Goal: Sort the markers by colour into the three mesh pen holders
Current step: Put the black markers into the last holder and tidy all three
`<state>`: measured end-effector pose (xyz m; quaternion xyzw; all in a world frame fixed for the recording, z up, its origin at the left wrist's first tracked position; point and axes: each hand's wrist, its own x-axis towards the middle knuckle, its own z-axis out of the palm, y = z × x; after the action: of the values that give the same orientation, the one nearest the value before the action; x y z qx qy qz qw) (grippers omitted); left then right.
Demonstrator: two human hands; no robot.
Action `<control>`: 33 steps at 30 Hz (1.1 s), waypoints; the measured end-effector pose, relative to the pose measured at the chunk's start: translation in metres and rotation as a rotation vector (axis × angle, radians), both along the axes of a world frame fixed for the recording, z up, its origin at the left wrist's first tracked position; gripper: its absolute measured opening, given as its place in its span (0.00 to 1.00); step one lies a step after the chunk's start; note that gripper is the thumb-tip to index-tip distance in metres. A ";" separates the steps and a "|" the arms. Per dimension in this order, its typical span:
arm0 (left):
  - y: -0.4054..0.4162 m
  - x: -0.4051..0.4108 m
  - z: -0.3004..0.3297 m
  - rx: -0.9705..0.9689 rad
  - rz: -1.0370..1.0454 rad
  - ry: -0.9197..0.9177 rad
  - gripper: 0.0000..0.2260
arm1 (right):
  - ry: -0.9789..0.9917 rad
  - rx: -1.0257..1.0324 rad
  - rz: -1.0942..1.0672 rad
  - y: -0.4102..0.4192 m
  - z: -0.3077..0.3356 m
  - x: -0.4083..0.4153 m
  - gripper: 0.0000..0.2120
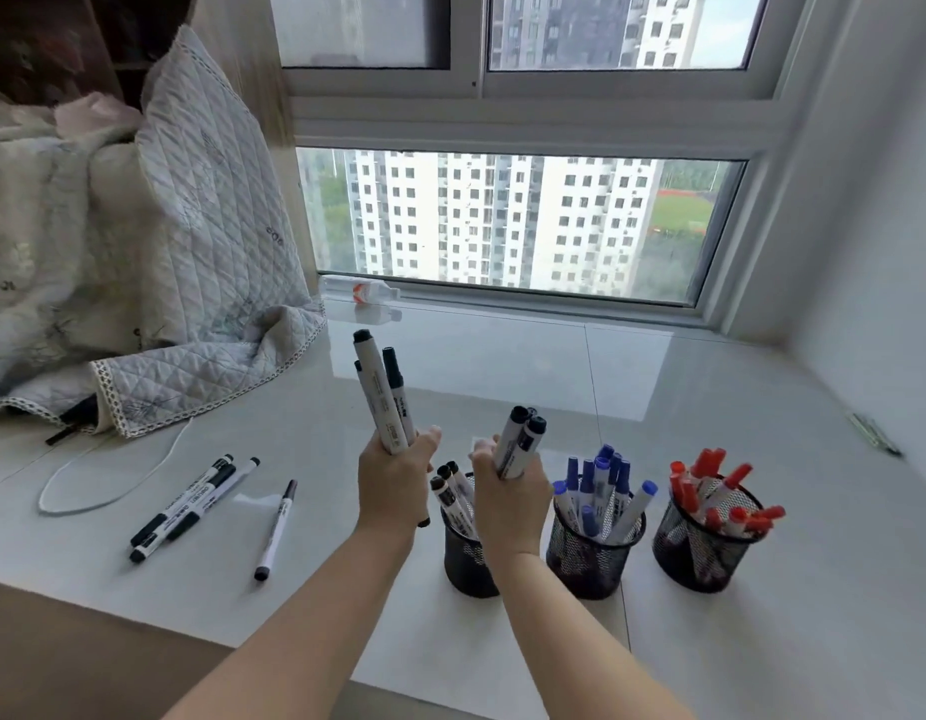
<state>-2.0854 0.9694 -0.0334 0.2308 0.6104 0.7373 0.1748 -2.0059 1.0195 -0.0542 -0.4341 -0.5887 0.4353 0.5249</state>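
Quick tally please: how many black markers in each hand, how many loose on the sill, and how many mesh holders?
Black markers in left hand: 3
Black markers in right hand: 3
Loose black markers on the sill: 4
Mesh holders: 3
Total: 10 markers outside the holders, 3 holders

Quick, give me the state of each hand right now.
Left hand: gripping a bundle of black-capped markers.
Right hand: gripping a second bundle of black-capped markers.
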 end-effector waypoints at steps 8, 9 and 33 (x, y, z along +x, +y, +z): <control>0.004 0.003 -0.008 0.059 -0.080 -0.046 0.14 | -0.270 0.152 -0.007 0.009 -0.013 0.008 0.13; 0.005 0.003 -0.007 0.061 -0.080 -0.050 0.13 | -0.287 0.143 0.013 0.008 -0.020 0.010 0.10; -0.006 0.002 0.010 0.333 -0.034 -0.111 0.09 | -0.060 0.008 0.128 -0.006 -0.024 0.018 0.06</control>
<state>-2.0830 0.9636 -0.0237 0.2259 0.4654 0.8367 0.1800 -1.9877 1.0133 -0.0783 -0.4063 -0.6326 0.4523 0.4798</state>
